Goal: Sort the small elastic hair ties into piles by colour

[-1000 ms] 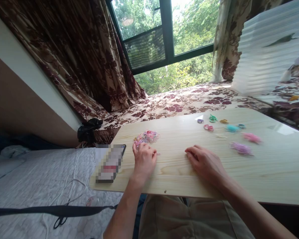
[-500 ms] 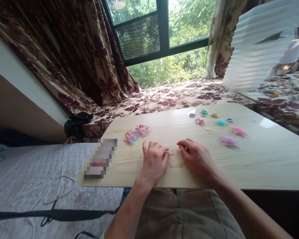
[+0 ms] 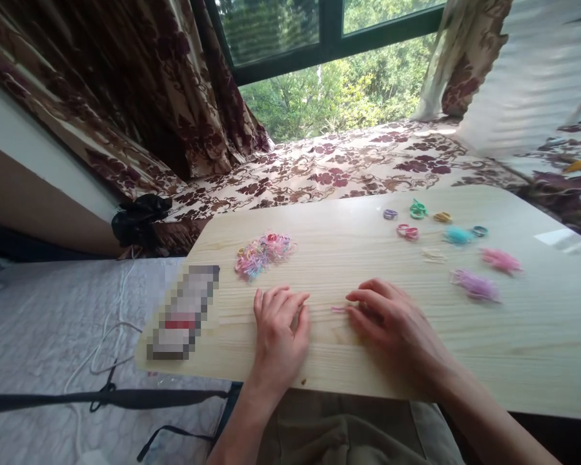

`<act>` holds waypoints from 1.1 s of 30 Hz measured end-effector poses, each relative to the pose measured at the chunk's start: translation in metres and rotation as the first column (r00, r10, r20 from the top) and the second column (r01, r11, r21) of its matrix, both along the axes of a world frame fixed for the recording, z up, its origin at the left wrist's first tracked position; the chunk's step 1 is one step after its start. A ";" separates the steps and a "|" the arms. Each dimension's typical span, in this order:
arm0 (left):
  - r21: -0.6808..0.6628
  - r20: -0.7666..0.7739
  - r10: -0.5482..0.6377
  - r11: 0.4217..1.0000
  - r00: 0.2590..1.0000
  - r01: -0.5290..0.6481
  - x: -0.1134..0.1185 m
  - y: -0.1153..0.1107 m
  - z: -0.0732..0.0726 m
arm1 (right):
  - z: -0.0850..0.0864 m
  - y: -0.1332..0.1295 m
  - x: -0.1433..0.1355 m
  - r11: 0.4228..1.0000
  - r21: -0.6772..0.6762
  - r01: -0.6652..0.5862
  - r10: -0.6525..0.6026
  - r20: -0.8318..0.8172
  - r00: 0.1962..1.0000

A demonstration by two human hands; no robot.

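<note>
My left hand (image 3: 279, 332) rests over the table, its fingers apart and nothing between them. A short, thin pink strand (image 3: 337, 310) pokes out from the fingertips of my right hand (image 3: 392, 320), which pinches its end between thumb and forefinger. Beyond my left hand lies a mixed pile of coloured strands (image 3: 266, 253), mostly pink, with blue, yellow and red. Past my right hand are a purple bunch (image 3: 475, 285), a pink bunch (image 3: 501, 260), a turquoise bunch (image 3: 458, 234) and a few cream strands (image 3: 433, 256).
Small looped bundles lie at the back: green (image 3: 418, 208), yellow (image 3: 442, 217), purple (image 3: 390, 214), red-pink (image 3: 407, 231) and blue-grey (image 3: 479, 230). A blurred-out flat object (image 3: 184, 313) is at the left of the pale wooden table (image 3: 319, 223). A cable (image 3: 97, 342) crosses the bedding.
The view has tilted down. My left hand has moved left, away from the pink strand it was touching. My right hand has closed on that strand.
</note>
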State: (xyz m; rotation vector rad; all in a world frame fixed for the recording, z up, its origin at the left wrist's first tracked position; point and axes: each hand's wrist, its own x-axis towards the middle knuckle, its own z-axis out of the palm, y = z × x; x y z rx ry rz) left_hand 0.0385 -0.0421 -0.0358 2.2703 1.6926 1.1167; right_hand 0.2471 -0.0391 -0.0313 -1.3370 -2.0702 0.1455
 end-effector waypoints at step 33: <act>-0.078 -0.030 -0.095 0.993 0.995 0.092 0.006 0.023 0.003 | 0.028 -0.036 0.070 0.944 -0.078 0.320 -0.323 -0.032 0.946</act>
